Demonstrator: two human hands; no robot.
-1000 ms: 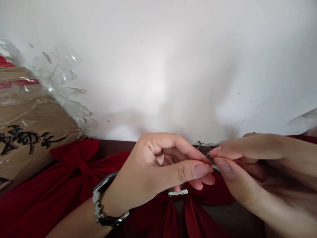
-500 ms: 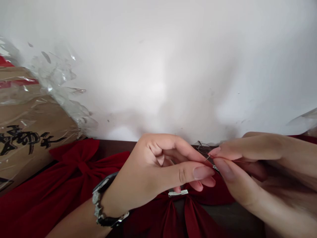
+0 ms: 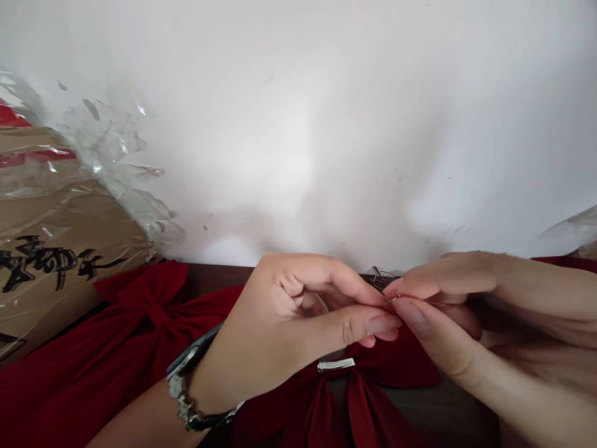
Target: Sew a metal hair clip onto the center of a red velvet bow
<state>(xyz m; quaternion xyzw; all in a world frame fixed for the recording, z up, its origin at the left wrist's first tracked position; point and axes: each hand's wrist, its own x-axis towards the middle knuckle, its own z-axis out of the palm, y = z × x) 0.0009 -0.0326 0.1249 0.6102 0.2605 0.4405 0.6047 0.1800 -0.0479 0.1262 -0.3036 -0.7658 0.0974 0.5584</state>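
Between the fingertips of both hands shows the tip of a thin needle. My left hand, with a watch and bracelet at its wrist, pinches it between thumb and index finger. My right hand is closed in a pinch at the same spot, touching the needle's end; it seems to grip a fine thread, mostly hidden. Just behind the fingertips is a thin dark loop. Below the hands lies a dark red fabric bow with a silver hair clip at its centre.
Another large red bow lies at the left on the dark table. A cardboard box with black writing and clear plastic wrap stands beyond it. A white wall rises behind the table.
My right hand has moved slightly left, bringing its pinch closer to my left fingertips. Less of the needle shows between them. The bows and clip stay where they were.
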